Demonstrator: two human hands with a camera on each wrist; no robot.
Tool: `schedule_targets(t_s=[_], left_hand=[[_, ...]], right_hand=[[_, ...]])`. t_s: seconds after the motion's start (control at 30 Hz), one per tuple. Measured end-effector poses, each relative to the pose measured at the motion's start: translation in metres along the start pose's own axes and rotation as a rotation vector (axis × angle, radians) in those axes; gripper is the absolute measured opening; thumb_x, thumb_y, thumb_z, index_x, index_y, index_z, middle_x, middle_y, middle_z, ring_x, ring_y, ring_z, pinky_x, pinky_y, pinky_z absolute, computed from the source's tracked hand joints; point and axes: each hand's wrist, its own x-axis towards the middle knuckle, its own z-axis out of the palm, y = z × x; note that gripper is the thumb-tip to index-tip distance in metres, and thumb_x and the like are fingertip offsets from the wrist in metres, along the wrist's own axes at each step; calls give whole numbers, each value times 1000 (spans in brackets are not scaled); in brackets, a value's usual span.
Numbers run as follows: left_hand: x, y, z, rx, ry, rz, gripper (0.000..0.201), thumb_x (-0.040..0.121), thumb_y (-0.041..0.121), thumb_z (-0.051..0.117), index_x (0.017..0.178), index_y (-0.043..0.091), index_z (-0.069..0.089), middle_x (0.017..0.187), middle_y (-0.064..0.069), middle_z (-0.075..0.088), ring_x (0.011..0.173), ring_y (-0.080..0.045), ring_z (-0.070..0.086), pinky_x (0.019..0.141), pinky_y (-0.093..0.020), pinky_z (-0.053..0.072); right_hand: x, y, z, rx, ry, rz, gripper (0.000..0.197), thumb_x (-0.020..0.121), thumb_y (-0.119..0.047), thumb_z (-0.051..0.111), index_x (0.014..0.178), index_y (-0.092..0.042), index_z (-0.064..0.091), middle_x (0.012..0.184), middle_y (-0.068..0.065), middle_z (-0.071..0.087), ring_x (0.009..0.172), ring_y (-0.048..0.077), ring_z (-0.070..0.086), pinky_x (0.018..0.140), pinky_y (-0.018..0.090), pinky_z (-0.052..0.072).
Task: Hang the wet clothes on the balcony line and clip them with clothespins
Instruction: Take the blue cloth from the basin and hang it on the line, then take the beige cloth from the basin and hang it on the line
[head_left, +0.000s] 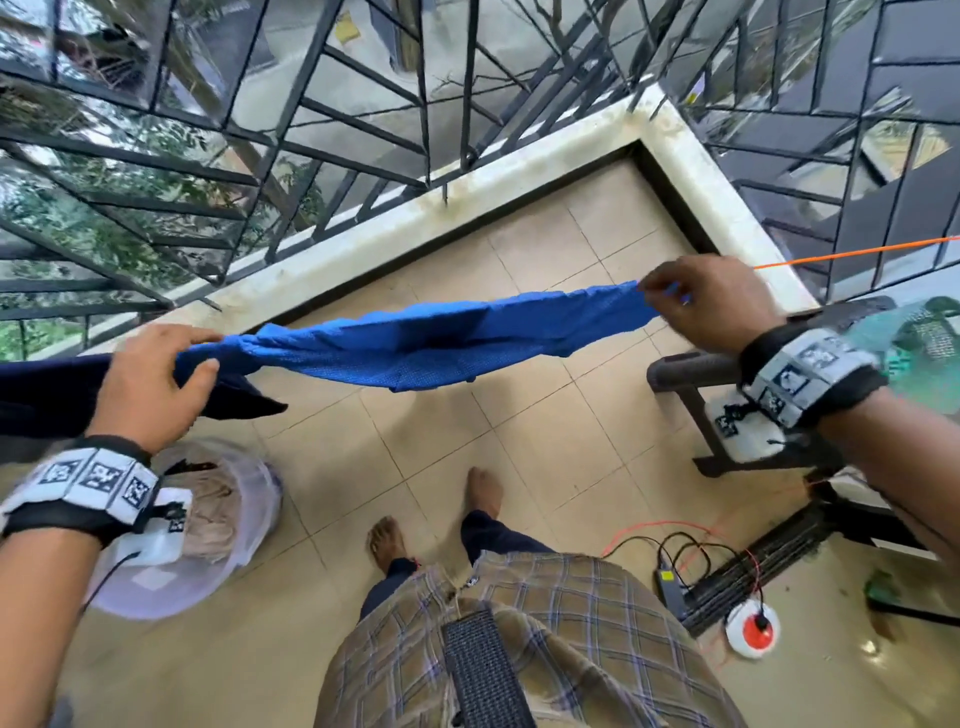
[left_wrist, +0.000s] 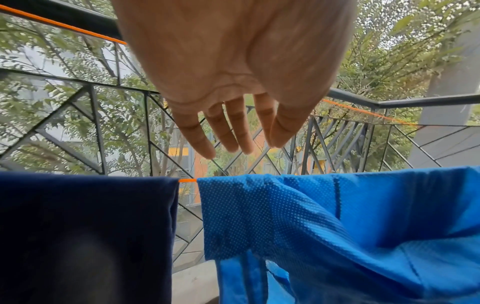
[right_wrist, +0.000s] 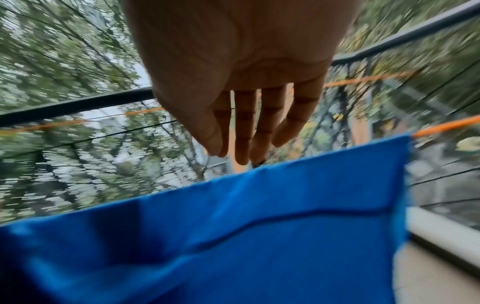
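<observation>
A bright blue mesh garment (head_left: 441, 343) hangs folded over the orange line (head_left: 857, 253), sagging in the middle. My left hand (head_left: 205, 353) is at its left end and my right hand (head_left: 657, 299) at its right end. The wrist views show the fingers of the left hand (left_wrist: 233, 148) and the right hand (right_wrist: 239, 156) straight, just above the blue garment's (left_wrist: 337, 226) (right_wrist: 259, 226) top fold, holding nothing. A navy garment (head_left: 41, 395) (left_wrist: 78, 226) hangs on the line (left_wrist: 187, 180) directly to the left. No clothespin shows.
A translucent bucket (head_left: 272, 499) with more clothes stands on the tiled floor below my left wrist. A dark plastic stool (head_left: 685, 374) and a green basket (head_left: 914, 343) are at the right. The metal railing (head_left: 311, 130) and its ledge (head_left: 363, 234) run behind the line. Cables and a white-red device (head_left: 753, 629) lie near my feet.
</observation>
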Motion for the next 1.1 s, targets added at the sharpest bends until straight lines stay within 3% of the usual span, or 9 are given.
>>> schedule_targets(t_s=[0.1, 0.17, 0.27, 0.37, 0.5, 0.6, 0.77, 0.93, 1.1], left_hand=[[-42, 2, 9, -173, -48, -97, 23, 92, 12, 62, 107, 29, 67, 105, -12, 68, 94, -30, 62, 90, -29, 47], [-75, -10, 28, -265, -119, -149, 41, 91, 2, 64, 102, 42, 61, 101, -7, 70, 88, -22, 63, 82, -13, 44], [-134, -52, 65, -329, -249, -268, 54, 93, 10, 63, 97, 63, 59, 100, 0, 72, 89, -16, 66, 84, -30, 53], [-194, -91, 84, -389, -311, -383, 31, 91, 24, 64, 99, 54, 60, 103, 4, 73, 90, -15, 68, 85, -39, 57], [-276, -153, 93, -474, -318, -561, 24, 93, 20, 64, 101, 42, 64, 97, 4, 74, 78, -11, 67, 71, -28, 54], [-328, -210, 99, -527, -299, -642, 20, 89, 28, 61, 107, 31, 71, 98, 5, 74, 85, -14, 70, 82, -36, 57], [-373, -294, 95, -513, -261, -690, 20, 92, 15, 61, 108, 17, 73, 101, 5, 69, 87, -13, 66, 79, -16, 44], [-374, -375, 117, -562, -157, -783, 21, 89, 3, 62, 107, 8, 72, 106, -8, 70, 93, -24, 68, 82, -21, 45], [-352, -450, 174, -572, -34, -831, 28, 87, 16, 61, 113, 8, 70, 110, -9, 68, 94, -24, 66, 83, -23, 44]], right_hand=[[-22, -68, 47, 45, -151, -160, 16, 86, -39, 58, 91, -29, 70, 88, -9, 72, 85, 19, 67, 72, 36, 54], [-35, -121, 85, 24, -289, -294, 22, 86, -43, 54, 96, -32, 70, 91, -11, 72, 88, 17, 67, 74, 35, 54], [-54, -206, 144, 0, -456, -466, 20, 89, -36, 57, 103, -31, 71, 98, -8, 72, 93, 19, 66, 76, 30, 50], [-80, -287, 203, -22, -668, -532, 23, 91, -35, 54, 108, -31, 69, 104, -3, 72, 98, 23, 65, 80, 31, 50], [-118, -392, 274, -43, -895, -533, 24, 93, -30, 57, 114, -27, 69, 112, 1, 71, 104, 26, 64, 84, 31, 49], [-133, -452, 326, -93, -970, -504, 25, 93, -28, 60, 115, -24, 71, 115, 2, 71, 107, 24, 64, 83, 24, 44], [-140, -530, 416, -139, -1067, -477, 27, 94, -29, 58, 117, -19, 68, 122, 5, 65, 112, 26, 59, 88, 27, 43], [-109, -588, 489, -87, -1008, -425, 21, 94, -30, 59, 108, -22, 72, 123, 6, 67, 110, 28, 61, 93, 35, 48], [-72, -631, 595, -25, -901, -367, 17, 91, -33, 62, 105, -28, 71, 118, 4, 69, 110, 28, 61, 92, 36, 49]])
